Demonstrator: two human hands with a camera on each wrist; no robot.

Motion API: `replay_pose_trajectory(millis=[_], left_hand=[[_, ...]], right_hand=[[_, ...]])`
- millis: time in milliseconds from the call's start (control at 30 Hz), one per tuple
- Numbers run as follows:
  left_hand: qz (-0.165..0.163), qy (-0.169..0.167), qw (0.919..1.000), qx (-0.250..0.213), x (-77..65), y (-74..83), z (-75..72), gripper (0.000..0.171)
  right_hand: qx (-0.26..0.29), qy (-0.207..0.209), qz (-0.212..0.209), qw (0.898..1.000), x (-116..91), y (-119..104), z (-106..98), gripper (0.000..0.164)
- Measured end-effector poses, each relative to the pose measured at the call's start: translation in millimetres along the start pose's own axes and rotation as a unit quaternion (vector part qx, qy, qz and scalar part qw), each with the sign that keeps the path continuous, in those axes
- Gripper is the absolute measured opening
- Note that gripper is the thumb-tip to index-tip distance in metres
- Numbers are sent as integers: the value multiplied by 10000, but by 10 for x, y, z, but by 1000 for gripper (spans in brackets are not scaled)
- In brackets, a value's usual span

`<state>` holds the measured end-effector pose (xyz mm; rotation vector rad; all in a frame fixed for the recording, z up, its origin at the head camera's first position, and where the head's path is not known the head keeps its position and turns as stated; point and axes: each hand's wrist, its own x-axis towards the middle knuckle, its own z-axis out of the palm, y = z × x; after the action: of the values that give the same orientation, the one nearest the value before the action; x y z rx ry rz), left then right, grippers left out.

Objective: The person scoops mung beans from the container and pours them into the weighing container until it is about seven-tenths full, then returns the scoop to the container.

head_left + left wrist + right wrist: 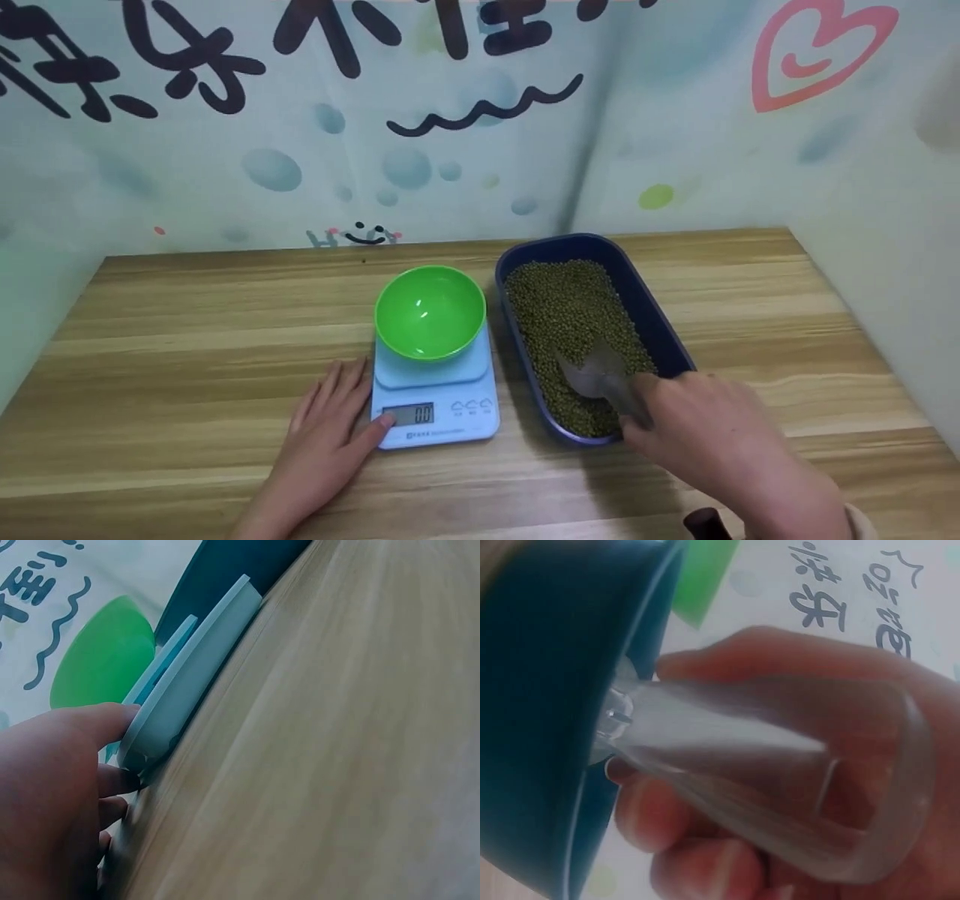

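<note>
My right hand (712,431) grips the handle of a clear plastic scoop (727,735). The scoop's head dips into small green beans, likely mung beans (566,307), in a dark blue tub (660,322). How full the scoop is, I cannot tell. Left of the tub lies a light blue kitchen scale (457,431), its display reading 0.0. A bright green bowl (431,311) sits on the scale's platform with nothing visible inside. At the scale's left side rests my left hand (319,442), thumb on the display corner and the other fingers extended along the edge.
The wood-grain table (210,360) runs back to a printed wall cloth (450,180) with dark writing and bubbles. A pale wall (900,247) stands along the right. A small dark object (705,521) shows at the bottom edge, below my right wrist.
</note>
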<state>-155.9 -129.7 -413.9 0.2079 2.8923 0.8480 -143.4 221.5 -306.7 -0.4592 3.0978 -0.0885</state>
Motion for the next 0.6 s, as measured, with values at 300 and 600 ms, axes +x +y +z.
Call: replay_pose_trajectory(millis=[300, 600], left_hand=[[172, 251, 9995, 27, -43, -23, -7, 71], [111, 127, 9998, 43, 0, 13, 17, 72]], right_hand=[[280, 43, 98, 9996, 111, -83, 55, 28], [327, 466, 91, 9983, 272, -7, 231, 21]])
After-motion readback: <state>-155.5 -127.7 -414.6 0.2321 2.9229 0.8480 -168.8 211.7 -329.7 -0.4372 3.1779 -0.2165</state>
